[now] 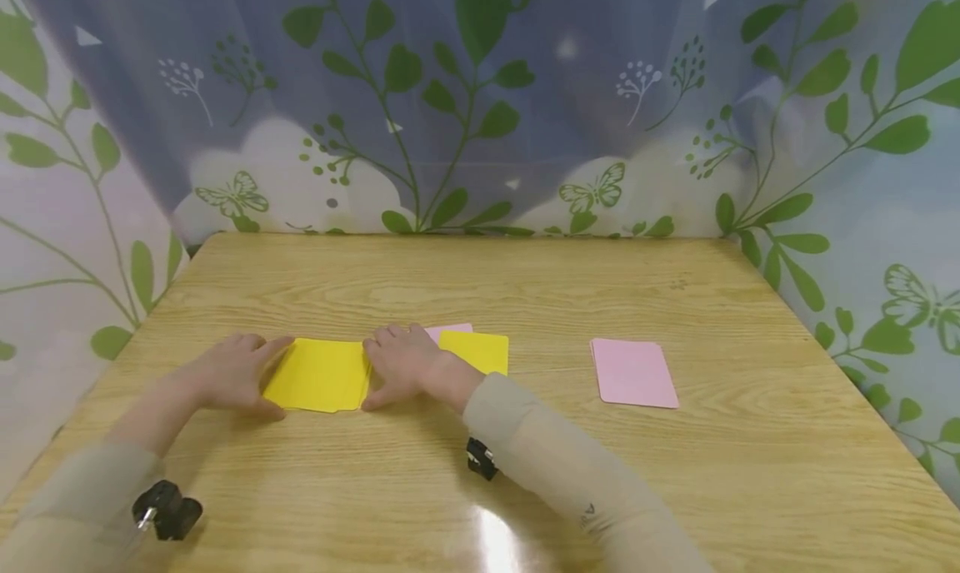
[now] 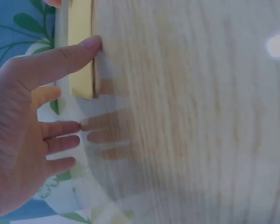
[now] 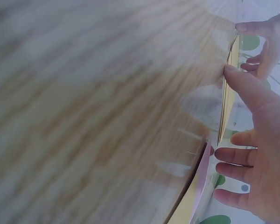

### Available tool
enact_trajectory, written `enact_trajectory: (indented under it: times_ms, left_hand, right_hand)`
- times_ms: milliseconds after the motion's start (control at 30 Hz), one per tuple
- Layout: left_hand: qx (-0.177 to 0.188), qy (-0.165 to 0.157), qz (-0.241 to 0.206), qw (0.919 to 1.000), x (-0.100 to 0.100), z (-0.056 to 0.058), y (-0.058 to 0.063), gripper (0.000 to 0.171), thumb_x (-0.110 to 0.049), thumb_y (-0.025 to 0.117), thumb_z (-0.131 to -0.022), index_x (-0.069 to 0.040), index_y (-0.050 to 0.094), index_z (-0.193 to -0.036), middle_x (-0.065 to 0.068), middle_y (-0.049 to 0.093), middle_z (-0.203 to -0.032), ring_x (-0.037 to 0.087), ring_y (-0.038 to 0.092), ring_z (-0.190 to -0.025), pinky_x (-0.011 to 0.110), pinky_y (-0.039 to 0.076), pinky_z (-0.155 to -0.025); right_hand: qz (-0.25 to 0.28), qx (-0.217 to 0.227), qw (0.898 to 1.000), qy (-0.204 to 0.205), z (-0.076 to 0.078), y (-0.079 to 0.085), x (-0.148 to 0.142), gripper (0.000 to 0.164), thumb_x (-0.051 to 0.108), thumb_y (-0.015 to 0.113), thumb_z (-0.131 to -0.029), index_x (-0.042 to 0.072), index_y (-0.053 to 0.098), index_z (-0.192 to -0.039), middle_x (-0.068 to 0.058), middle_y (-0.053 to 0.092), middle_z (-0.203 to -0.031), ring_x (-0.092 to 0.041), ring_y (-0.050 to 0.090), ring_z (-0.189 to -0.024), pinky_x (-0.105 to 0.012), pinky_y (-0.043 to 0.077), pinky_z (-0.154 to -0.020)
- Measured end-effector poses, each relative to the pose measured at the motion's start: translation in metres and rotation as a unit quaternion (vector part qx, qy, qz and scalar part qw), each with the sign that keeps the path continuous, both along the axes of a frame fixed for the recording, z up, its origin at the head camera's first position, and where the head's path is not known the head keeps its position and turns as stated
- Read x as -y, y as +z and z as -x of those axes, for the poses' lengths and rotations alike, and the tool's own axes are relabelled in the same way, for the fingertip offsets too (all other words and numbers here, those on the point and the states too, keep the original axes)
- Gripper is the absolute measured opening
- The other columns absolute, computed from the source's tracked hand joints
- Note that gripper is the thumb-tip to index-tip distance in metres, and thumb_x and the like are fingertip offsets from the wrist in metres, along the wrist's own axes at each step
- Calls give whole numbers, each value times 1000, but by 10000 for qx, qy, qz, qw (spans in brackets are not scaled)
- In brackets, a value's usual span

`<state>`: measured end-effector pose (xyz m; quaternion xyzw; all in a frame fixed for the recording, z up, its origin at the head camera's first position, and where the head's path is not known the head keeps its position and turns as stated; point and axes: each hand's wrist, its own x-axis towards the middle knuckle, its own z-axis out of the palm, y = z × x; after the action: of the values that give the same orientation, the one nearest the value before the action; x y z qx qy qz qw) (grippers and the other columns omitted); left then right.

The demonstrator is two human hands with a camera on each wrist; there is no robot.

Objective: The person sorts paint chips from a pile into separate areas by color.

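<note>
A stack of yellow cards (image 1: pixel 318 376) with slightly uneven near edges lies between my two hands. At its left end, my left hand (image 1: pixel 234 377) grips the corners, thumb at the near corner and index finger at the far one. My right hand (image 1: pixel 405 365) holds the right end, its thumb at the near edge and its fingers toward the far side. In the right wrist view the thin edges of the yellow cards (image 3: pixel 227 100) show beside the right thumb. The left wrist view shows the left thumb across the edge of the yellow stack (image 2: pixel 80 84).
Just past the right hand lie a yellow card (image 1: pixel 480 352) and a pink card (image 1: pixel 452 330), partly overlapping. A small pink card stack (image 1: pixel 636 373) sits farther right on the wooden table (image 1: pixel 480 281). A leaf-patterned curtain (image 1: pixel 480 140) surrounds the table's back and sides.
</note>
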<state>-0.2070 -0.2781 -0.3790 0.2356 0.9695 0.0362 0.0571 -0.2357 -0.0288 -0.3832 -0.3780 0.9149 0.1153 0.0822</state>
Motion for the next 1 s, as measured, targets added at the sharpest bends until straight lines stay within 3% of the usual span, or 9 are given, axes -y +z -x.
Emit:
enact_trajectory:
  times_ms: [233, 467, 1000]
  left_hand:
    - [-97, -121, -210, 9997, -7, -1, -2, 95, -52, 76, -63, 1, 41, -134, 22, 53, -113, 42, 49, -104, 58, 38, -87]
    - [-303, -362, -330, 9983, -15, -2, -6, 93, -49, 77, -62, 2, 43, -132, 16, 56, -102, 34, 53, -92, 52, 44, -78]
    - [-201, 172, 33, 9996, -30, -4, -4, 95, -55, 70, -70, 3, 37, -137, 21, 56, -102, 39, 52, -95, 54, 40, -83]
  right_hand:
    - [16, -57, 9997, 228, 0, 0, 2, 82, 67, 51, -81, 13, 37, -141, 0, 43, -132, -16, 40, -120, -38, 34, -97]
    - [-105, -111, 9996, 238, -2, -2, 8, 81, 66, 49, -83, 12, 35, -142, 0, 41, -136, -16, 38, -123, -39, 33, -99]
    - [-90, -166, 9997, 163, -7, -1, 12, 83, 68, 47, -82, 11, 36, -142, 0, 44, -132, -15, 40, -122, -38, 33, -100]
